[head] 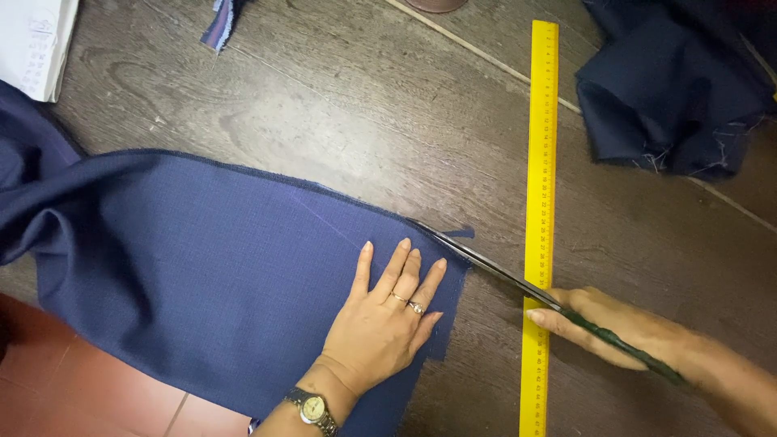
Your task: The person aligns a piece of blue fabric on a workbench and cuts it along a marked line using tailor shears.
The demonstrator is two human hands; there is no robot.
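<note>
A large piece of navy blue cloth [202, 275] lies spread on a dark wooden surface [340, 121]. My left hand [388, 311] presses flat on the cloth near its right edge, fingers spread, with rings and a wristwatch. My right hand [623, 328] grips long scissors [494, 267] with dark green handles. The blades point up and left and meet the cloth's upper right edge, just above my left fingertips. A faint chalk line runs across the cloth toward the blades.
A long yellow ruler [541, 202] lies upright on the surface, under the scissors and my right hand. Bundled dark navy cloth [672, 89] sits at the top right. A white paper object [32, 44] is at the top left, a fabric scrap [220, 24] at the top.
</note>
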